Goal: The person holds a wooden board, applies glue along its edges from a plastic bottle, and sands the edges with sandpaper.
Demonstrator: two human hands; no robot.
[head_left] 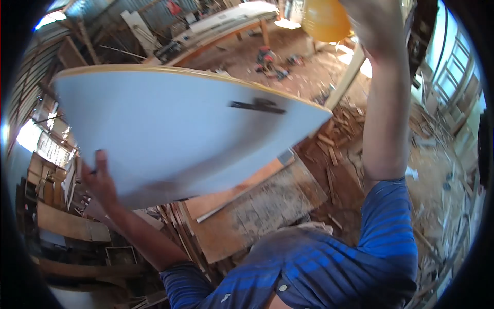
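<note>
A large pale bluish-white panel [170, 123] with a light wood-coloured edge is tilted up in front of my body. My left hand [103, 180] grips its lower left side, thumb against the white face and other fingers partly hidden. A dark, narrow object [257, 106] lies against the panel's face towards the right. My right arm is raised, and my right hand [368, 28], blurred and cut off by the top of the view, is at a yellow-orange container [326, 20] held in the air. Its fingertips do not show.
Under the panel stands a worn wooden work surface [267, 203]. Behind it is a long bench [226, 36] with boards, and a red and black tool [266, 57] on the dirt floor. Wood scraps [334, 134] litter the right side; stacked boards [72, 221] are at left.
</note>
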